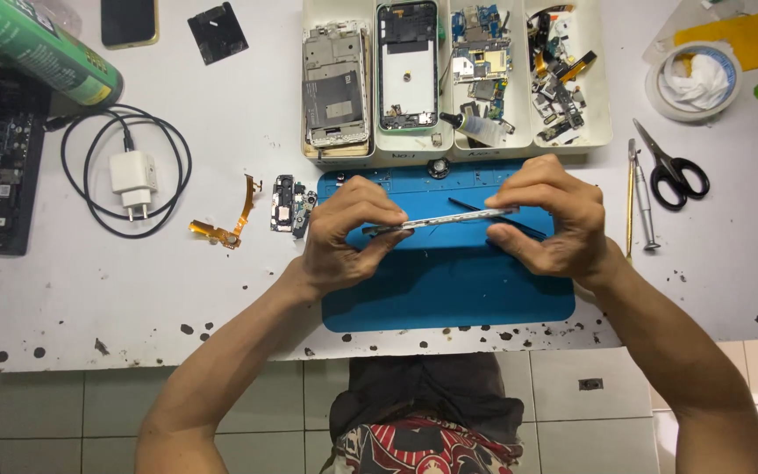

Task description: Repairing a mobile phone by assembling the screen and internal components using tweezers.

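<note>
White workbench (pixel 221 290) | blue mat (pixel 449 290) | both hands (pixel 344 237) (pixel 550 219) pinching phone frame (pixel 449 221) edgewise

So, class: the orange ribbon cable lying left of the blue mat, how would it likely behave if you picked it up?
The orange ribbon cable looks thin and flat with a bend, so probably floppy and very light. Its small end connectors suggest it may tear or crease easily.
</note>
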